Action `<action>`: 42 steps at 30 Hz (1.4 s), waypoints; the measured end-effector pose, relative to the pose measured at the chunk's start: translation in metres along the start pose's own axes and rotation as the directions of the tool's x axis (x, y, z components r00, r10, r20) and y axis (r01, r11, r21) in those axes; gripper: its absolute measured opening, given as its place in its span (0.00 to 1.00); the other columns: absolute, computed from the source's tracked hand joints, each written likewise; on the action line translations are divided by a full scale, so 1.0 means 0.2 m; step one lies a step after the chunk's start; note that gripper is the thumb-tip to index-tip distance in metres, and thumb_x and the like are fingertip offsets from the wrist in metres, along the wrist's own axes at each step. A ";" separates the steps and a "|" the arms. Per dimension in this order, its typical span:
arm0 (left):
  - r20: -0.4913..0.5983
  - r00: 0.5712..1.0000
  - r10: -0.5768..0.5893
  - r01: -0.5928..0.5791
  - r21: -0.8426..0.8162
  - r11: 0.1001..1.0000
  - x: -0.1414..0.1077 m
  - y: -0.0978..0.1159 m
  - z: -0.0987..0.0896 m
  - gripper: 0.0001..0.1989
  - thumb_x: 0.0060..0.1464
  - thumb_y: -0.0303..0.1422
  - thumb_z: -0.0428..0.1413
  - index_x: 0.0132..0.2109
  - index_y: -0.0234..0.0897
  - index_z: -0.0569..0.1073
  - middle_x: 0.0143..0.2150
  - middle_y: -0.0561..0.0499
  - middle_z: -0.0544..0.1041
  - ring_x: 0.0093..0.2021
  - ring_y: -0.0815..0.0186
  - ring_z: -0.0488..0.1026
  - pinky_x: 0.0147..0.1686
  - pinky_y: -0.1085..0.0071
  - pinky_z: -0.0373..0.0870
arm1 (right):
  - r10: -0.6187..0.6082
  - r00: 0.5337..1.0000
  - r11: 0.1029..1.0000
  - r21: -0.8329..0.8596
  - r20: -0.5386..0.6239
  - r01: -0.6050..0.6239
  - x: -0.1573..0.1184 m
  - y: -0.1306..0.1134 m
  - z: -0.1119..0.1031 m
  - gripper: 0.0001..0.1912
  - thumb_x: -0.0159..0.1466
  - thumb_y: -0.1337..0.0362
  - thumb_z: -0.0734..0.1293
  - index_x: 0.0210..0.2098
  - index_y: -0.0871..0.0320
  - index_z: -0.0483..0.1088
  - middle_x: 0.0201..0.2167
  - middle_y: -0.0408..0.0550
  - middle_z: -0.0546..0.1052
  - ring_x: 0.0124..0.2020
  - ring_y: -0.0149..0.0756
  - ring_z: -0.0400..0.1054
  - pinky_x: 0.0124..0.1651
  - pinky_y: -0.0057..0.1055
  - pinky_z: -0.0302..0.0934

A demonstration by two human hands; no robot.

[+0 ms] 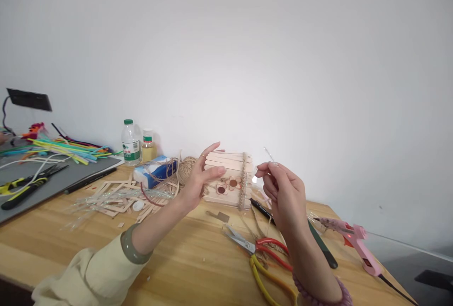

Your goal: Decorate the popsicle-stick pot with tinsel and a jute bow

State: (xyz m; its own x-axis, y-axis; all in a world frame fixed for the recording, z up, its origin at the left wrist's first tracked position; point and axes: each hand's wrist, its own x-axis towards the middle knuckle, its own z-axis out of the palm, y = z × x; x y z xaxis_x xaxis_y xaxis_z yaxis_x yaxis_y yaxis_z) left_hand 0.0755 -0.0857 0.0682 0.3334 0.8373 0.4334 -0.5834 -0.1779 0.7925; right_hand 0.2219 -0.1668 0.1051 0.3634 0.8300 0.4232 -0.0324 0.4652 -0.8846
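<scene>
My left hand [198,181] grips the left side of a popsicle-stick box [226,174], its thumb lying across the front and a finger raised behind. Two flower shapes with dark red centres decorate the box, and a braided twine strip [243,181] runs down near its right edge. Just right of the box, my right hand [285,190] pinches a thin clear glittery strand [269,154] that points up and left. A small gap separates its fingertips from the box. Below the hands lie scissors [253,248] with one red and one yellow handle.
A pink glue gun [354,235] rests at the right, its cord trailing off the edge. Loose wooden sticks [116,197], a twine ball [186,169], a blue-white box [155,171] and bottles [130,143] stand left. Pliers [28,186] and pipe cleaners [71,148] lie on a grey mat.
</scene>
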 end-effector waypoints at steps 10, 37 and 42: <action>-0.055 0.997 0.057 -0.056 0.018 0.998 -0.01 0.01 0.01 0.26 0.43 0.32 0.60 0.52 0.44 0.68 0.60 0.49 0.64 0.54 0.54 0.66 0.49 0.62 0.64 | 0.184 0.956 0.981 0.011 0.230 -0.192 0.01 0.04 0.01 0.11 0.49 0.59 0.71 0.24 0.60 0.68 0.13 0.32 0.51 0.15 0.20 0.37 0.18 0.24 0.31; 0.054 0.997 0.049 -0.054 0.089 0.995 -0.02 0.08 0.01 0.29 0.40 0.31 0.62 0.53 0.41 0.68 0.59 0.48 0.65 0.52 0.55 0.65 0.44 0.68 0.65 | 0.051 0.970 0.983 -0.183 0.239 -0.006 -0.02 0.02 0.01 0.13 0.51 0.61 0.69 0.17 0.59 0.63 0.18 0.36 0.54 0.19 0.23 0.41 0.21 0.27 0.35; 0.069 0.997 0.025 -0.028 0.045 0.999 -0.01 0.07 0.00 0.29 0.40 0.31 0.62 0.52 0.42 0.69 0.58 0.48 0.67 0.52 0.54 0.66 0.45 0.66 0.65 | 0.051 0.960 0.991 -0.132 0.275 -0.014 -0.02 0.02 0.01 0.14 0.52 0.61 0.68 0.16 0.59 0.62 0.18 0.37 0.54 0.19 0.23 0.40 0.21 0.27 0.34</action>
State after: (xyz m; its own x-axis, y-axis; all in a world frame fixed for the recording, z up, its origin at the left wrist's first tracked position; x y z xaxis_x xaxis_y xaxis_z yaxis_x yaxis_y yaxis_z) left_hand 0.0664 -0.0907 0.0789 0.3694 0.7947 0.4817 -0.5587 -0.2244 0.7985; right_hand 0.2195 -0.1677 0.1010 0.0917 0.9050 0.4155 0.0859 0.4085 -0.9087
